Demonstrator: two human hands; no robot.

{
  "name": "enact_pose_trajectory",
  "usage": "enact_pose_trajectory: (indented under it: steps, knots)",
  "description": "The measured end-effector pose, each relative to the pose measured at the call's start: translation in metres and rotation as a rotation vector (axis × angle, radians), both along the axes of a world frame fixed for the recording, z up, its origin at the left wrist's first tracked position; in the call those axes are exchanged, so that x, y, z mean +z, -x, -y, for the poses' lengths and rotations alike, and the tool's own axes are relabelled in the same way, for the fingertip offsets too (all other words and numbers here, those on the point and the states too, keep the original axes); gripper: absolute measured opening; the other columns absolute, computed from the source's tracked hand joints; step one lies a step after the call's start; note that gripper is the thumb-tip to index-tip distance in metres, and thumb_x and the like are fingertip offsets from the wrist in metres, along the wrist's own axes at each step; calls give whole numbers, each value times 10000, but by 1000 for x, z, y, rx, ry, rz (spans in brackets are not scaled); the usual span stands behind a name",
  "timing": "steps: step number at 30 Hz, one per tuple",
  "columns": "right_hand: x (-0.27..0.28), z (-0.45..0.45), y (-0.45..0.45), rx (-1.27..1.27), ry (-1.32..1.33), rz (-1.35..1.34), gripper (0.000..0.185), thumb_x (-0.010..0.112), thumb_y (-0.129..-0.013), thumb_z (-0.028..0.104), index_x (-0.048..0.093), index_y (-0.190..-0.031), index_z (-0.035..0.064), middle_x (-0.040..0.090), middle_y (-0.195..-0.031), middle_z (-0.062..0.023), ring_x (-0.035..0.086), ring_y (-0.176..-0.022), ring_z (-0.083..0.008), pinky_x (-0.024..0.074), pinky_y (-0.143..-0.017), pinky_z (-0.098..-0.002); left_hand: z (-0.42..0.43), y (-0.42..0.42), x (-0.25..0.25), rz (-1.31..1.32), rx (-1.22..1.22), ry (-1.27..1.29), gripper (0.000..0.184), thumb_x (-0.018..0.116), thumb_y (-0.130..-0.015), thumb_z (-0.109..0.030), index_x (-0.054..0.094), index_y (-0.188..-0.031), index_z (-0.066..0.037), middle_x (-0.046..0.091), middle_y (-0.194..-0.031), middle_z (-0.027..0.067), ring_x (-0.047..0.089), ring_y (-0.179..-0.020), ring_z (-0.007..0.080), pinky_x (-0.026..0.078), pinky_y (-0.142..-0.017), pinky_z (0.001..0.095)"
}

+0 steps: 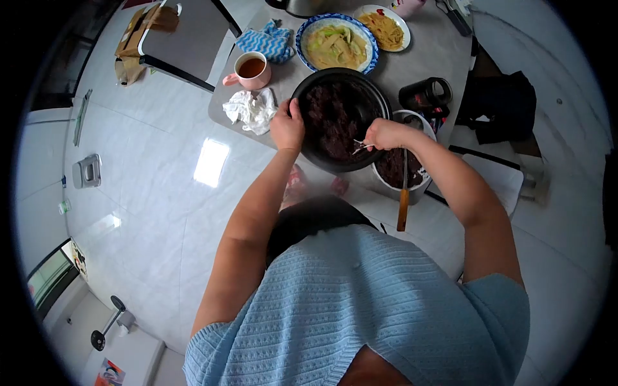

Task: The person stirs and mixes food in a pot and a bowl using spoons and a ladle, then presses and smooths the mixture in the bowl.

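A black pot [313, 157] holds a dark, purplish-brown mash [331, 116] and stands at the table's near edge. My left hand [287, 126] is closed on its left rim, thumb on top. Over the pot's right rim, my right hand [384, 134] is closed on a thin whitish utensil [362, 145] whose tip reaches the mash; its exact kind is too small to tell. Partly under my right wrist is a white bowl [430, 126] with more dark mash. Across it lies a long metal utensil with a wooden handle [403, 210], apart from my fingers.
A pink mug [254, 82], crumpled tissues [250, 110] and a blue patterned cloth [268, 42] lie to the left. Behind the pot are a blue-rimmed plate of food [373, 56] and a smaller noodle plate [407, 40]. A black cup [415, 96] stands right, near chairs.
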State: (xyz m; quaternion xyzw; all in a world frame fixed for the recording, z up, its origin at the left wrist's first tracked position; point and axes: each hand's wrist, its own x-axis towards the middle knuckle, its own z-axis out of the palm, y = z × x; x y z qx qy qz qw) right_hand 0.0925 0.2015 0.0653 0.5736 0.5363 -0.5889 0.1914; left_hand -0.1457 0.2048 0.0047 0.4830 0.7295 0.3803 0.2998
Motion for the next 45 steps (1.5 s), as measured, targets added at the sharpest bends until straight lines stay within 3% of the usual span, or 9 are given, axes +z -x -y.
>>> enact_pose_trajectory:
  steps: [2, 9, 12, 14, 16, 21, 25, 42, 45]
  knots:
    - [2, 11, 5, -199, 30, -50, 244, 557, -889, 181, 621, -741, -3, 468, -513, -22, 353, -399, -108, 247, -381, -287, 0, 1, 1, 3, -9, -20, 330, 523, -894, -321, 650, -979, -28, 631, -824, 231, 624, -776, 377, 482, -685, 391]
    - [6, 37, 3, -512, 130, -154, 273, 506, -928, 199, 577, -792, -26, 400, -506, 24, 289, -392, -70, 193, -363, -255, -1, 1, -8, 23, -25, -69, 328, 510, -906, -296, 642, -989, -7, 637, -843, 232, 632, -786, 354, 479, -699, 378]
    - [12, 44, 3, -652, 196, -240, 261, 489, -936, 199, 572, -827, -22, 371, -509, 42, 268, -394, -56, 178, -363, -247, 0, 2, -12, 86, -51, -94, 326, 503, -903, -318, 640, -998, -38, 630, -850, 229, 603, -814, 399, 474, -701, 418]
    - [15, 45, 5, -728, 217, -290, 250, 484, -939, 198, 570, -848, -19, 356, -512, 50, 258, -397, -50, 174, -366, -243, 0, 1, -14, 124, -43, -71, 332, 504, -916, -281, 624, -1013, 13, 648, -842, 206, 628, -775, 301, 469, -717, 351]
    - [16, 42, 12, -874, 74, -437, 237, 473, -943, 199, 567, -877, -8, 342, -517, 58, 243, -397, -48, 174, -373, -238, 0, 0, -13, 113, -45, -71, 335, 502, -917, -284, 624, -1013, 13, 647, -839, 205, 626, -773, 299, 469, -717, 350]
    - [8, 33, 19, -770, -230, -297, 250, 473, -935, 200, 611, -865, 4, 367, -528, 60, 298, -432, -51, 233, -403, -241, 0, 0, -7, 64, -61, -59, 339, 493, -922, -287, 625, -1011, 12, 646, -843, 206, 624, -779, 294, 467, -722, 350]
    - [0, 50, 9, -835, -227, -440, 245, 479, -933, 197, 628, -873, 12, 363, -530, 64, 318, -453, -54, 255, -424, -236, 1, 0, -8, 60, -36, -66, 342, 494, -920, -290, 629, -1009, 11, 647, -846, 204, 624, -775, 292, 468, -728, 347]
    - [18, 115, -17, -980, -389, -514, 220, 474, -931, 161, 620, -888, 2, 386, -532, 53, 333, -452, -40, 251, -422, -222, 0, 1, -15, 24, -65, -103, 364, 488, -923, -304, 628, -1008, 21, 653, -854, 194, 623, -784, 281, 470, -729, 352]
    - [19, 124, -21, -1015, -421, -507, 219, 474, -933, 164, 620, -902, 4, 391, -535, 51, 335, -453, -41, 258, -424, -214, -1, 2, -16, 67, -78, -119, 327, 491, -917, -286, 637, -993, -3, 650, -856, 206, 627, -781, 335, 475, -716, 377]
